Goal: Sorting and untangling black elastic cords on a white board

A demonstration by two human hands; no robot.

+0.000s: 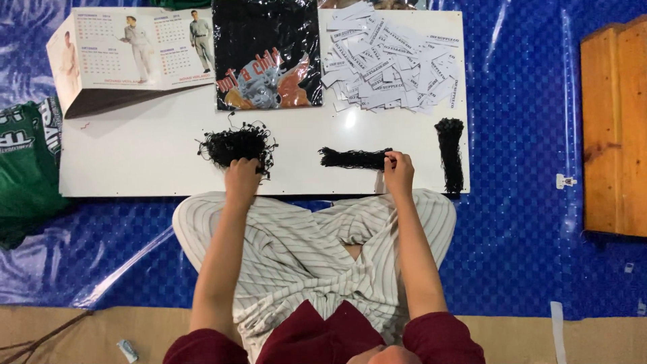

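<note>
white paper labels (391,57) heaped top right; perhaps bagged black shirt (267,54) beside.

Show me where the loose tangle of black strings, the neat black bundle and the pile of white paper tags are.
Loose tangle of black strings (232,145), head view, its middle.
Neat black bundle (352,159), head view, mid-length.
Pile of white paper tags (391,61), head view, centre.

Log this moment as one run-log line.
left hand: in loose black string pile | right hand: pinching neat string bundle | white board: paper tags
</note>
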